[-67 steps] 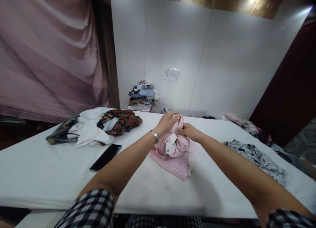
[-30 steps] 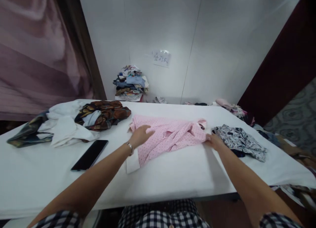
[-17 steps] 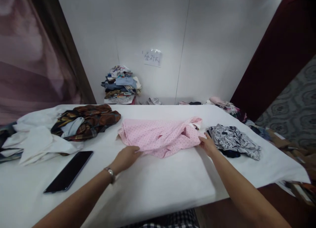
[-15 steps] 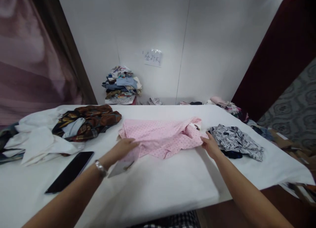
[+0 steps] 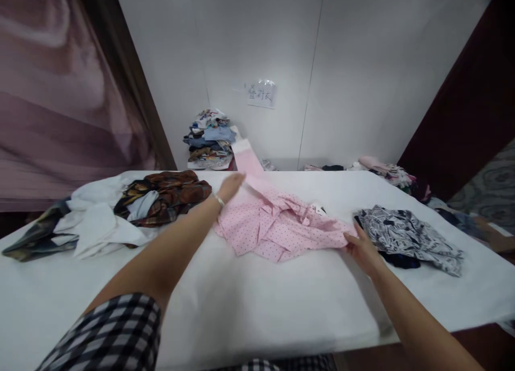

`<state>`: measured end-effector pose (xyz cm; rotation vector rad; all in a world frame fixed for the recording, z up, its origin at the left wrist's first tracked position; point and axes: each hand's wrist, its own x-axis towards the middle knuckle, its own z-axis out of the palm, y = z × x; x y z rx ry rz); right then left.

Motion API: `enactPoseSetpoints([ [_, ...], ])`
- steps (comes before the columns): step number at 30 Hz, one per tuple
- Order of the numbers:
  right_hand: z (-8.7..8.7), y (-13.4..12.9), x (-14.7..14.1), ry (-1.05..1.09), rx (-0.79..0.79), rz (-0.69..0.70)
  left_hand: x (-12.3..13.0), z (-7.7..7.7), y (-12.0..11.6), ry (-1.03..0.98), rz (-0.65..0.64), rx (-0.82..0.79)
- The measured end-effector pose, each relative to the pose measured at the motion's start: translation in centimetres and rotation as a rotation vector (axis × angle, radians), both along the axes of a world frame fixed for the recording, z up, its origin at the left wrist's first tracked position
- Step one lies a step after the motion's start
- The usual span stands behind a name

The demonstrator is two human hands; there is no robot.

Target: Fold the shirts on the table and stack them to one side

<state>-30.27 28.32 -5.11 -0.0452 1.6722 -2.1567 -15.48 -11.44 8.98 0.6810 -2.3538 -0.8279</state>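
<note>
A pink shirt with small dark dots (image 5: 277, 226) lies rumpled across the middle of the white-covered table. My left hand (image 5: 232, 186) is closed at its far left side, where a pale pink flap with a whitish end (image 5: 248, 159) stands raised and somewhat blurred. The left fingertips are partly hidden. At the shirt's right end, my right hand (image 5: 361, 247) pinches a pink corner between thumb and fingers. Close to this hand's right lies a black-and-white patterned garment (image 5: 406, 234), with dark cloth under it.
White garments (image 5: 100, 221) and a brown plaid garment (image 5: 177, 191) are heaped on the left. A stack of clothes (image 5: 211, 138) stands by the wall behind the white table (image 5: 281, 306). More clothes (image 5: 386, 172) lie beyond the far right edge.
My left hand has moved away from me and upward, and the pale flap now stands raised. My right hand still holds the right end. The dark flat device is now out of sight.
</note>
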Motion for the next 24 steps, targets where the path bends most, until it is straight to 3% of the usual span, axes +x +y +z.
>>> enactPoseSetpoints([
  [3,-0.8,0.5,0.9,-0.005,-0.031,0.058,3.6,-7.2,4.4,-0.194,-0.135,-0.089],
  [5,-0.8,-0.2,1.4,0.016,-0.052,0.072,5.4,-10.7,6.4,-0.303,-0.203,-0.229],
  [6,-0.6,-0.8,1.7,0.026,-0.057,0.076,5.9,-11.7,6.9,-0.36,-0.206,-0.282],
  [9,0.8,-2.7,2.3,0.052,-0.05,0.106,6.0,-11.8,6.2,-0.504,-0.109,-0.288],
  [14,3.4,-2.5,1.8,0.184,-0.137,0.148,5.7,-7.7,1.9,-0.509,0.066,-0.244],
  [16,3.2,-1.5,1.2,0.181,-0.135,0.122,5.9,-7.3,1.9,-0.517,0.084,-0.226],
  [21,0.9,-0.8,1.5,0.072,-0.031,0.074,6.2,-11.0,5.8,-0.629,-0.104,-0.243],
  [24,0.4,-0.9,2.6,0.045,0.03,0.099,5.9,-12.2,6.4,-0.631,-0.101,-0.262],
])
